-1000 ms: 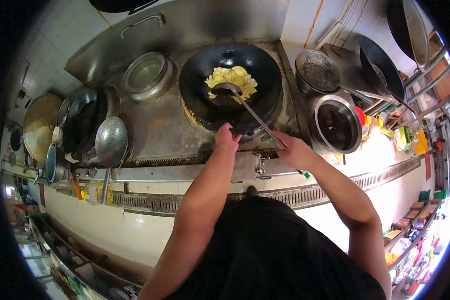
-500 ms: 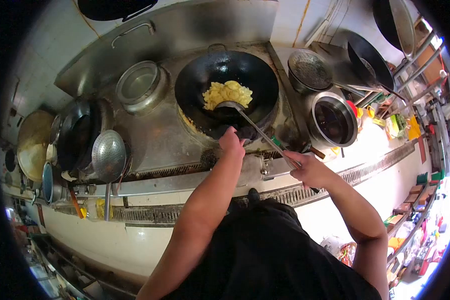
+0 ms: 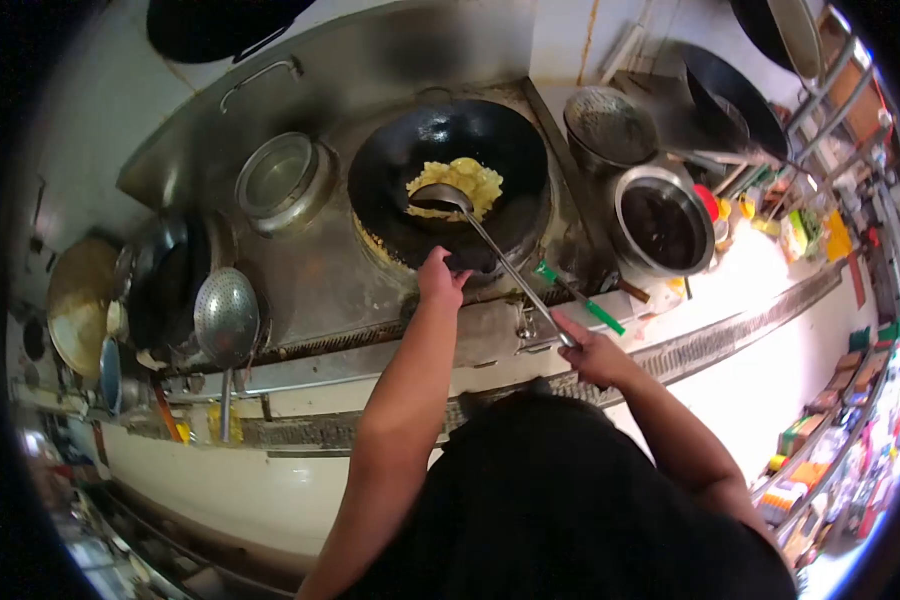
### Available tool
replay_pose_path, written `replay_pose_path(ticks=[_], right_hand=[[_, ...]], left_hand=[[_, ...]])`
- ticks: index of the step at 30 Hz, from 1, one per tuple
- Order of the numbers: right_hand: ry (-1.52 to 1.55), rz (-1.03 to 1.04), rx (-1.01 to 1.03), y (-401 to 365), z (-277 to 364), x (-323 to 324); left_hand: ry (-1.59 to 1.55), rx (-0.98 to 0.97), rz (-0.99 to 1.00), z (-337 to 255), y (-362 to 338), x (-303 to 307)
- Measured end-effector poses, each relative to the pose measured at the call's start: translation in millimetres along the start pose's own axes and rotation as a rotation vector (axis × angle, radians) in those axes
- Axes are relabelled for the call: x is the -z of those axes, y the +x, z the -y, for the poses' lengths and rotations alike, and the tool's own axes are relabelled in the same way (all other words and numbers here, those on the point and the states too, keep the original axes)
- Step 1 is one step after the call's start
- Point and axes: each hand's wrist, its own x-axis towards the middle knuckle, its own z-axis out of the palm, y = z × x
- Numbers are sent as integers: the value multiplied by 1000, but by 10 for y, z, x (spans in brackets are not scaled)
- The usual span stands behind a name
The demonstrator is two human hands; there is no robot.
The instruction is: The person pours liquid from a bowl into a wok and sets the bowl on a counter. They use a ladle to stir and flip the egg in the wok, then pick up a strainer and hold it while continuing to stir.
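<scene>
A large black wok point(image 3: 510, 150) sits on the stove with a heap of yellow food, looking like egg, point(image 3: 478, 180) in its middle. My left hand point(image 3: 440, 278) is closed at the wok's near rim, on what looks like a dark cloth or handle there. My right hand point(image 3: 592, 350) grips the end of a long metal ladle point(image 3: 515, 275). The ladle's bowl rests over the left part of the yellow food. Between my right hand and the wok, a green-handled tool point(image 3: 602, 316) lies on the stove's front edge.
Right of the wok are a metal pot of dark liquid point(image 3: 660, 225) and a strainer on a pot point(image 3: 612, 128). To the left stand a round metal pot point(image 3: 278, 178), a perforated skimmer point(image 3: 226, 315) and stacked pans point(image 3: 160, 280). A faucet point(image 3: 260, 80) is behind.
The ladle's bowl has moved left and farther back over the food. My right hand has come slightly down and left, and the green-handled tool is now more visible. The view has shifted slightly.
</scene>
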Motion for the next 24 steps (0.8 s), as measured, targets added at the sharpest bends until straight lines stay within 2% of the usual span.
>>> replay_pose_path(ticks=[2,3,4,9,12,24], right_hand=[[-195,-121,176,77,-270,-38],[-238,-122,161,21,-213,4],[-279,-176,236,45,-283,-8],[-349,-135,223,59,-339,21],[-368,-139,252,99,-401,-34],[-323,-109,246,110,-394,16]], left_hand=[[-6,-9,56,-37,-17,30],[37,-10,59,-57,-25,41],[58,0,56,-69,-24,33],[163,14,166,-110,-47,53],[161,33,113,-112,-14,61],[261,13,129,-134,-80,28]])
